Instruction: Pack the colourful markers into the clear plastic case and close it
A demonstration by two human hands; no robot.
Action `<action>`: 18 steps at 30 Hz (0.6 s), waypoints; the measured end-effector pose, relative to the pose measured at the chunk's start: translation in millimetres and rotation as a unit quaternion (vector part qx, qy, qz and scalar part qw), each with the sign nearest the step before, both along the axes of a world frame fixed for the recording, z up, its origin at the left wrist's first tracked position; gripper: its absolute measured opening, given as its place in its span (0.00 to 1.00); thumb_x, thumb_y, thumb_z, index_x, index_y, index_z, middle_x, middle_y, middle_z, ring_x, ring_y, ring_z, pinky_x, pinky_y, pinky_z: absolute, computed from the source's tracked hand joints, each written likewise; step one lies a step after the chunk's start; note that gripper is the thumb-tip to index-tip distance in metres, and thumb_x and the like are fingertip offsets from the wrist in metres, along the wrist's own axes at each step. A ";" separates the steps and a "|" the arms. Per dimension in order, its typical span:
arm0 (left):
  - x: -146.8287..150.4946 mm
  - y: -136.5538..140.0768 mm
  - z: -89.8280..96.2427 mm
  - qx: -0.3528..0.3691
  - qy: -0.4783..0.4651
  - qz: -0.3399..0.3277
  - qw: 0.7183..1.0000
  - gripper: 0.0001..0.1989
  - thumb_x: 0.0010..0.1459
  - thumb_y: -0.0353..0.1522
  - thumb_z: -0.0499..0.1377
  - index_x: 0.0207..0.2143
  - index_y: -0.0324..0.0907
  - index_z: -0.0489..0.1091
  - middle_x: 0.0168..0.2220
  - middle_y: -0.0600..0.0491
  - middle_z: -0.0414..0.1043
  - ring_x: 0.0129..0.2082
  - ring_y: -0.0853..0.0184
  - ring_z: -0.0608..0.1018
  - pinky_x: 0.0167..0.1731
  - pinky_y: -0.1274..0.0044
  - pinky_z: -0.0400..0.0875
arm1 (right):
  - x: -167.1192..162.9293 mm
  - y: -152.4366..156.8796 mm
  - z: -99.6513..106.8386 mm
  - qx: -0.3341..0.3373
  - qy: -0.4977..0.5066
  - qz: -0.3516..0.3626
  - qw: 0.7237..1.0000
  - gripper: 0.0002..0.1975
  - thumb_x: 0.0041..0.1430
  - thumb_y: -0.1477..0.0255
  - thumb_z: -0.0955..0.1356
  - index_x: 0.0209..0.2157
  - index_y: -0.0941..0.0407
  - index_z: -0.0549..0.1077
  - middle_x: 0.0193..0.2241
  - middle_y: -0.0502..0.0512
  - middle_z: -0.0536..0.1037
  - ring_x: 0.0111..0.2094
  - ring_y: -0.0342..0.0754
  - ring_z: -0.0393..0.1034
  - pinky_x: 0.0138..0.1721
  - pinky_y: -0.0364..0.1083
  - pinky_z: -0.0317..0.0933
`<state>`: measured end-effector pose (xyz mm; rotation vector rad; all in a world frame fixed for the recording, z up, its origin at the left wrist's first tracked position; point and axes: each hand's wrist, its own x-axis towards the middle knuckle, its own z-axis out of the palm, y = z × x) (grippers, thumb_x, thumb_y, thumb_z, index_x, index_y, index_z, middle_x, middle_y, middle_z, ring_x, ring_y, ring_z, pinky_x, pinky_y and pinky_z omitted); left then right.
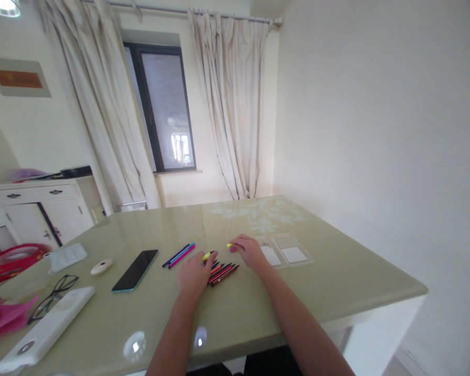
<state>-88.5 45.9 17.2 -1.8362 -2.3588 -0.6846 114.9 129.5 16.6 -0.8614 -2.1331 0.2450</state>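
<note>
My left hand (194, 274) is closed on a yellow marker (207, 256) with a dark tip, just above a bunch of markers (223, 273) in red, orange and dark colours. Those markers lie side by side on the table, partly covered by my left fingers. My right hand (251, 253) pinches a small yellow piece (229, 245); whether it is a cap or part of another marker I cannot tell. Left of my left hand lie several blue and magenta markers (179, 255). A clear plastic case (304, 253) with white cards inside lies open beyond my right wrist.
On the table's left side are a black phone (135, 270), a round white object (101, 267), eyeglasses (51, 297), a long white device (49, 329) and pink material (8, 317). The table edge (376, 312) runs along the front right, near a wall.
</note>
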 end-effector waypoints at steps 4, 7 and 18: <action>-15.6 3.5 -2.5 0.025 0.005 0.042 0.999 0.27 0.68 0.51 0.44 0.43 0.43 0.75 0.43 0.44 0.79 0.45 0.55 0.79 0.42 0.69 0.68 | 14.4 4.5 1.9 -0.036 -0.007 -0.101 0.994 0.10 0.68 0.73 0.66 0.40 0.53 0.82 0.37 0.54 0.80 0.41 0.46 0.74 0.45 0.43 0.63; -20.2 5.0 -7.4 0.019 0.026 0.054 0.998 0.24 0.69 0.46 0.44 0.41 0.42 0.76 0.45 0.44 0.78 0.48 0.54 0.77 0.47 0.66 0.68 | 9.1 1.7 -0.1 -0.055 -0.081 -0.128 0.987 0.09 0.67 0.72 0.67 0.38 0.53 0.82 0.38 0.55 0.79 0.41 0.47 0.73 0.44 0.42 0.61; -39.0 7.2 -13.3 0.011 -0.021 0.164 0.986 0.24 0.67 0.43 0.43 0.46 0.45 0.77 0.52 0.42 0.75 0.53 0.48 0.72 0.45 0.60 0.68 | -16.1 -1.5 -6.8 -0.037 -0.249 -0.177 0.952 0.08 0.66 0.73 0.66 0.39 0.54 0.78 0.40 0.59 0.79 0.44 0.52 0.72 0.44 0.47 0.58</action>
